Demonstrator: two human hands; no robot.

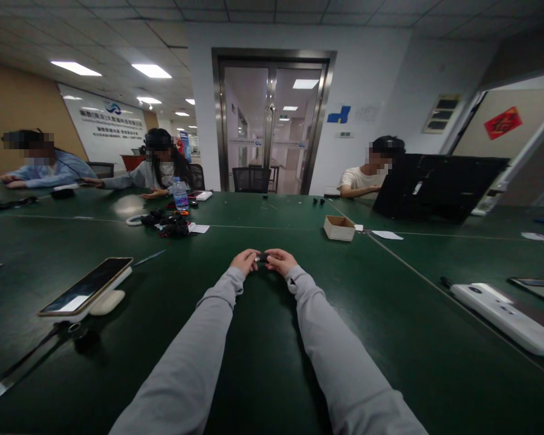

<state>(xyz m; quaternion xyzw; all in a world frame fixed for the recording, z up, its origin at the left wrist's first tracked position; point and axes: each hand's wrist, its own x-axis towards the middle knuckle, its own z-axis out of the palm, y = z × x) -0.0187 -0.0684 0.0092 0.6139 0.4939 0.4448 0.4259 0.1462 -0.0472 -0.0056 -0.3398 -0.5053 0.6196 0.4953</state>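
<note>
Both arms, in grey sleeves, reach out over the green table point(263, 338). Between the fingertips is a small black object with a silvery end point(263, 258), too small to name for certain. My left hand point(245, 261) pinches it near the silvery end. On the other side, the fingers of my right hand point(281, 261) close on its dark end. The object is held just above or against the tabletop; which of the two I cannot tell. Fingers cover part of it.
At the left, a phone point(88, 287) rests on a white block, with a black cable point(22, 356) below. Farther back are a water bottle point(180, 194), tangled black gear point(174, 225), a small open box point(340, 228) and a monitor point(439, 187). A white device point(503, 314) lies right. Several people sit across the table.
</note>
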